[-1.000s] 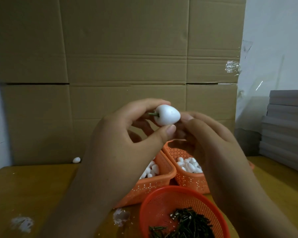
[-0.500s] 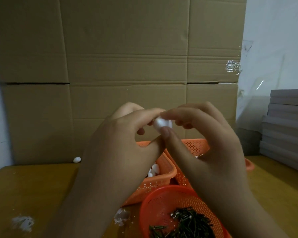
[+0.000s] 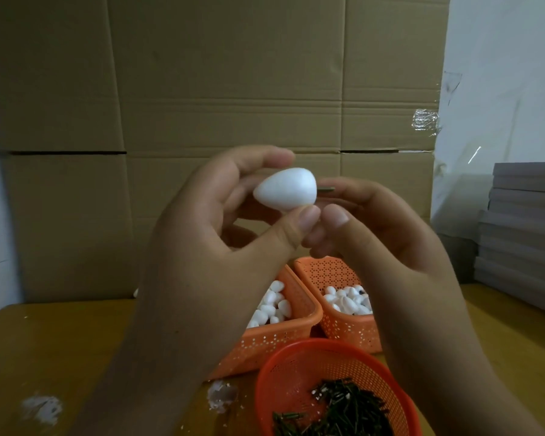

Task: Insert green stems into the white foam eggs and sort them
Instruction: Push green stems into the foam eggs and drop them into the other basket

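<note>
My left hand (image 3: 221, 265) pinches a white foam egg (image 3: 285, 191) between thumb and fingertips, raised in front of the cardboard, its narrow end pointing left. A short green stem (image 3: 324, 190) sticks out at the egg's blunt right end, against the curled fingers of my right hand (image 3: 400, 256), which appear to hold it. Below, a round orange basket (image 3: 293, 369) holds several loose green stems (image 3: 343, 410). Two rectangular orange baskets stand behind it: the left basket (image 3: 280, 338) and the right basket (image 3: 343, 338) both contain several white eggs.
A wall of cardboard boxes (image 3: 233, 89) stands close behind the wooden table (image 3: 44, 347). Grey boards (image 3: 523, 234) are stacked at the right. White foam crumbs (image 3: 41, 409) lie at the front left, and more (image 3: 221, 396) beside the round basket.
One second ago the egg's stem pointed left. Both hands closed over the egg, and now the stem shows at its right side, by my right fingers.
</note>
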A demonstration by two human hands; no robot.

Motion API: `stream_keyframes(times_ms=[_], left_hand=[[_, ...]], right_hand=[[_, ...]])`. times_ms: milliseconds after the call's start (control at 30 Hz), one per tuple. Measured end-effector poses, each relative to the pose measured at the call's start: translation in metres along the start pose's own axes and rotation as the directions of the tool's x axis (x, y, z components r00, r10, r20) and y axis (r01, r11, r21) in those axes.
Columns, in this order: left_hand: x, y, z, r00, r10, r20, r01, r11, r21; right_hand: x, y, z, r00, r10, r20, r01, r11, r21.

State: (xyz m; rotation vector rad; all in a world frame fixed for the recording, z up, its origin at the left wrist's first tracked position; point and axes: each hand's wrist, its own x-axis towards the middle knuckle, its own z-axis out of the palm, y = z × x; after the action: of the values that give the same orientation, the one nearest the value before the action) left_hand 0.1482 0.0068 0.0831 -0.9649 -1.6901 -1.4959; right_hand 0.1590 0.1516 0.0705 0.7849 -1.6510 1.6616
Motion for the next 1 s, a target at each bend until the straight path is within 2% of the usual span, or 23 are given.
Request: stream_keyframes(times_ms=[167,300,467,1000], left_hand=[[0.0,-0.0008,-0.0003,1.0,-0.015,0.015,0.016,1.0,-0.026],[0.0015,-0.0013,-0.0003,1.0,0.032,0.0,-0.031,0.993,0.116],[0.001,-0.0003,0.001,0.992,0.12,-0.029,-0.105,0.94,0.325],[0.001,0.0038,-0.0003,0.986,0.163,-0.026,-0.146,0.937,0.317]], right_hand=[[-0.002,-0.0027,0.0008,0.998,-0.065,-0.025,0.064,0.997,-0.048],[-0.0037,-0.004,0.0017,0.989,-0.139,-0.056,0.132,0.985,-0.107],[-0.0046,-0.0017,0.0021,0.987,-0.141,-0.074,0.132,0.985,-0.112],[-0.0039,-0.0016,0.0029,0.988,-0.143,-0.063,0.136,0.986,-0.097]])
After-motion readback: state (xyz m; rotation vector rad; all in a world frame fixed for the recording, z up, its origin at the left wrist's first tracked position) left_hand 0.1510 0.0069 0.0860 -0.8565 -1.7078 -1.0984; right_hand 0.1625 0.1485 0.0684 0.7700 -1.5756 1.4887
